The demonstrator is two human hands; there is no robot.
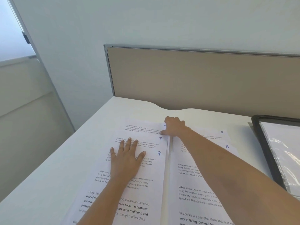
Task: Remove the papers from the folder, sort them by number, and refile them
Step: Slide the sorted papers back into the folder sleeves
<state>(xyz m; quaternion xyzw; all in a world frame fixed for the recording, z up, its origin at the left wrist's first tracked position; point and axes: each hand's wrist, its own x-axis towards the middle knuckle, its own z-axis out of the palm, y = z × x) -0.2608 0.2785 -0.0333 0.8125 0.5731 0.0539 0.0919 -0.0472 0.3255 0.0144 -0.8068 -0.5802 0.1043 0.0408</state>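
Two columns of overlapping printed sheets lie on the white desk (68, 159). The left column shows sheets numbered 7 (146, 141) and 9 (152, 161), with a further sheet (142, 126) at the top. The right column shows sheets 6 (217, 134) and 8 (215, 153). My left hand (125, 157) rests flat with spread fingers on the left column. My right hand (174, 126) reaches across and pinches the top right corner of the farthest left sheet. The black folder (266, 153) with clear plastic sleeves lies open at the right.
A beige partition panel (194, 78) stands along the desk's far edge. The desk's left edge runs diagonally beside a pale wall (65, 46). A wavy cut-out marks the desk's back edge.
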